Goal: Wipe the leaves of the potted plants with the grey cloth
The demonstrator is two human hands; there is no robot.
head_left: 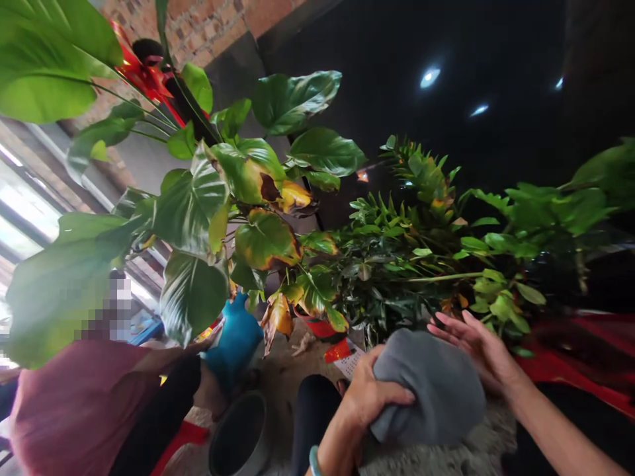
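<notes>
Grey cloth (pixel 431 390), bunched into a rounded bundle, sits between the left hand (pixel 367 396) and the right hand (pixel 479 354), low in the middle of the view.

Largest of all is the broad-leaved plant (pixel 198 198). It rises above and to the left of the left fingers, and several leaves are yellowed and browned at the edges. The plant with narrow leaflets (pixel 397 264) spreads just beyond the right fingers, its stems reaching away to their right.

A person in a maroon top (pixel 74 403) sits well to the left of the left fingers, with one hand stretched out to a blue vessel (pixel 238 337). A shaggy pale rug (pixel 446 456) lies under the bundle, below both sets of fingers. A round grey pot (pixel 241 436) stands to the left of the left fingers, below the blue vessel.

The left fingers are closed on the cloth's left side, with the thumb laid over the top and the rest tucked into the fabric. The right fingers are straight and slightly spread, the palm turned toward the cloth at its upper right edge. They hold nothing, and whether they touch the cloth cannot be told.

A red scrap of paper (pixel 337 350) lies just beyond the left fingers. Smallest is a pale blue bracelet (pixel 313 459) on the left wrist, below those fingers.
</notes>
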